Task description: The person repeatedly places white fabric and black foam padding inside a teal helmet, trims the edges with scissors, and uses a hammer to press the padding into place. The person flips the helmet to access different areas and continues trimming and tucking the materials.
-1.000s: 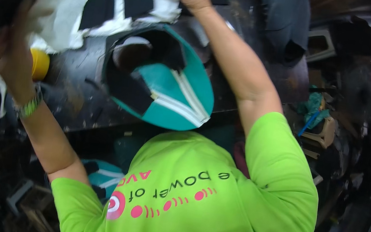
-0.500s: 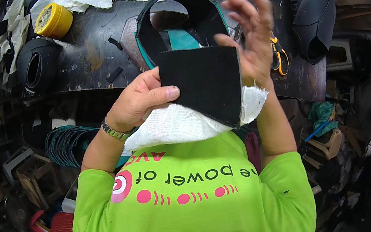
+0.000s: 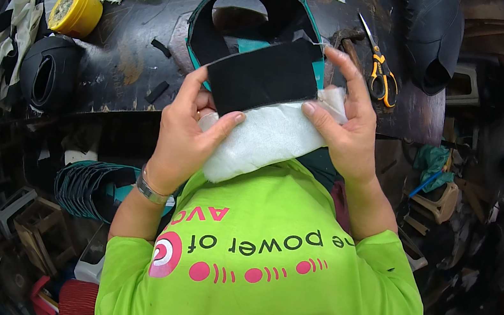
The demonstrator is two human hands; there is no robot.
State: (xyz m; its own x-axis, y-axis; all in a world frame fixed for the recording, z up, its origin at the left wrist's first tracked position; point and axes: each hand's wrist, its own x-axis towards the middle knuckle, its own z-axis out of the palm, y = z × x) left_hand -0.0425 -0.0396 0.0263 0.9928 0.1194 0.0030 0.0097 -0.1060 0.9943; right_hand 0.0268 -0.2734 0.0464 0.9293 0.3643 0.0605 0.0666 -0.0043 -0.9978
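A black fabric panel (image 3: 263,76) with white cloth (image 3: 268,135) along its near edge is held up in front of my chest. My left hand (image 3: 189,123) pinches the panel and cloth at their left side, thumb on top. My right hand (image 3: 350,126) grips the right end, its thumb pressing the white cloth and its index finger stretched up beside the panel's far corner. Thin loose threads show near that fingertip. Just beyond stands a black ring-shaped piece with teal edging (image 3: 205,9), partly hidden by the panel.
On the dark worktable (image 3: 133,38) lie orange-and-black scissors (image 3: 379,75) and a hammer (image 3: 352,52). A yellow tub (image 3: 78,12) and black moulded pieces (image 3: 50,72) stand at left, another black moulded piece (image 3: 433,38) at right. Stacked teal-edged pieces (image 3: 83,188) sit below the table.
My right hand has come down from its raised, spread position and taken hold of the right end. The panel has tilted and shifted slightly left, with more white cloth spread below it.
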